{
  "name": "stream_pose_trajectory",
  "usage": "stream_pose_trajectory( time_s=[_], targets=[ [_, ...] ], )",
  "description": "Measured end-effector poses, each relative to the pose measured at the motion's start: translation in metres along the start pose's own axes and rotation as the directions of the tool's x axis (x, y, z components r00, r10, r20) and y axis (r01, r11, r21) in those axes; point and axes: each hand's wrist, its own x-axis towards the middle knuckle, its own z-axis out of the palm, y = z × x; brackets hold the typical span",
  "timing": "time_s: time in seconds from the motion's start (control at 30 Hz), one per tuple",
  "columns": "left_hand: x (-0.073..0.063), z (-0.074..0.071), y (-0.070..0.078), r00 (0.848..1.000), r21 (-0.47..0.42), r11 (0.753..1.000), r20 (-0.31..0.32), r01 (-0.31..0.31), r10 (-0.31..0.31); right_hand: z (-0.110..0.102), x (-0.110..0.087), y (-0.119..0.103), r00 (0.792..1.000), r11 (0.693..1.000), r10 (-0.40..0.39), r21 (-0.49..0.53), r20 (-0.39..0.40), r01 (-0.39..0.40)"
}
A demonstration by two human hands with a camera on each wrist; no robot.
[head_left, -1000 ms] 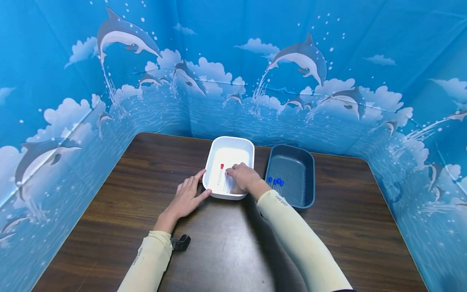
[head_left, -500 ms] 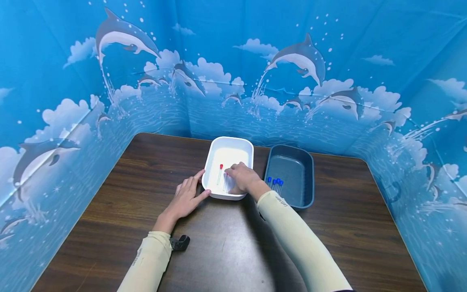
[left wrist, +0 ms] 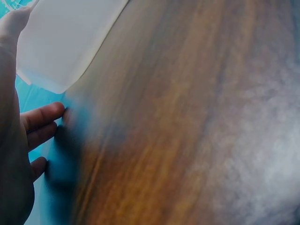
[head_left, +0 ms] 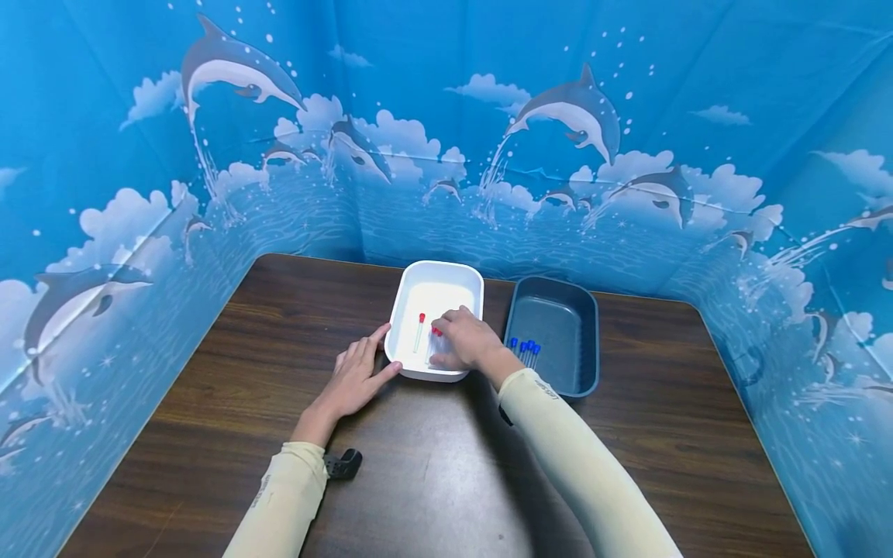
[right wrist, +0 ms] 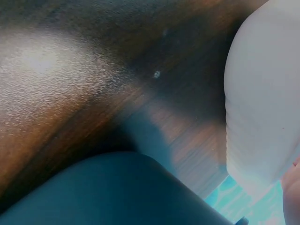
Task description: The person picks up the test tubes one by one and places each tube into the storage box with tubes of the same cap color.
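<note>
My left hand [head_left: 356, 376] steadies the white tray [head_left: 446, 288] at its near left corner, its fingers fairly straight and spread along the outer wall. In the left wrist view, the thumb side of the left hand [left wrist: 11, 108] lies against the white tray [left wrist: 65, 37]. Inside that tray one red-capped test tube [head_left: 419, 335] lies alone. Just right of it, my right hand [head_left: 466, 337] reaches down with bent fingers and thumb around more red-capped tubes [head_left: 436, 331]; the hand covers part of them, so their number is hidden.
To the right stands a dark blue-grey tray [head_left: 558, 310] with several blue-capped tubes [head_left: 529, 349] at its near left corner, partly behind the right forearm. Both trays sit near the back edge of the brown wooden table [head_left: 418, 465]. A dolphin-print curtain [head_left: 446, 155] rises behind it.
My right hand stays over the same tubes; its thumb has moved slightly left across them and the wrist has shifted a little right. Red caps show more clearly than half a second ago. The left hand holds still.
</note>
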Motion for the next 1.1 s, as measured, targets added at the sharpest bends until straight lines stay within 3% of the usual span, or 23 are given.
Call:
stream_pose_trajectory(
  time_s=[0.3, 0.77, 1.1],
  targets=[
    [0.002, 0.0, -0.002, 1.0, -0.003, 1.0, 0.01, 0.013, -0.013, 0.002, -0.015, 0.003, 0.988, 0.999, 0.0, 0.045, -0.152, 0.007],
    [-0.001, -0.003, -0.006, 1.0, -0.006, 1.0, -0.005, -0.006, 0.006, 0.006, -0.049, 0.01, 0.975, 0.994, 0.04, 0.107, -0.217, -0.017],
    [0.002, -0.002, -0.008, 1.0, -0.002, 1.0, -0.016, -0.008, 0.008, 0.01, -0.088, 0.026, 0.94, 0.985, 0.066, 0.17, -0.334, -0.008]
  ],
)
